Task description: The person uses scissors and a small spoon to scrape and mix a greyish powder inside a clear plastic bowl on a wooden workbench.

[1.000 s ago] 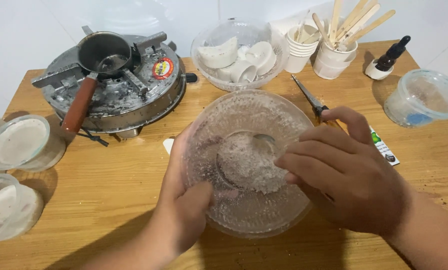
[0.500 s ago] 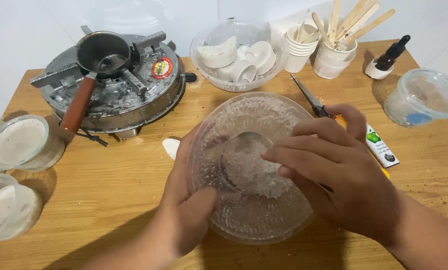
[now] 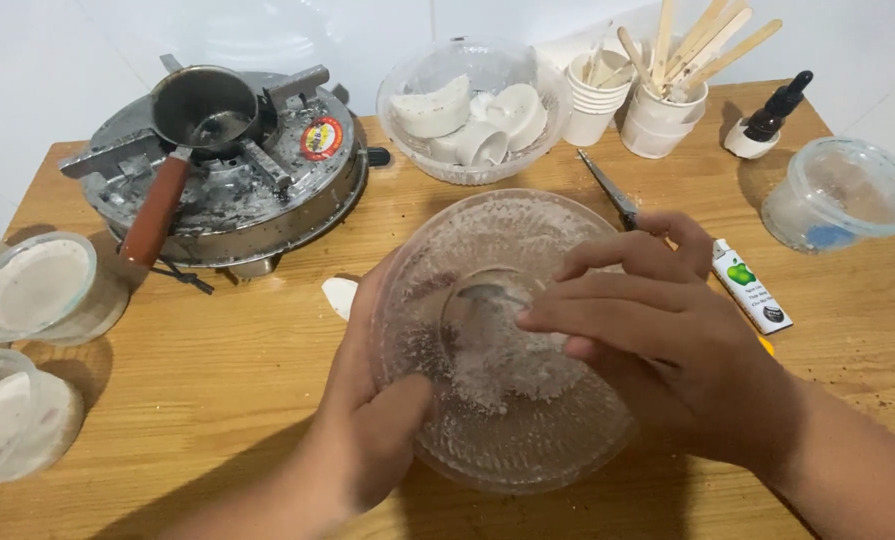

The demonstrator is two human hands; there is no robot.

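You are at a home craft corner: a wooden tabletop [image 3: 217, 380] against a white wall holds a small metal stove [image 3: 227, 180] with a melting pot [image 3: 202, 108], cups of wooden sticks [image 3: 667, 100] and a bowl of white moulded pieces [image 3: 472, 115].

The scene is being lit brightly and evenly from above. Soft shadows are being cast toward the viewer beneath the hands [image 3: 657, 350] on the tabletop [image 3: 217, 370]. Slight glare is being shown on the metal stove [image 3: 227, 190]; edges are being mildly bent.
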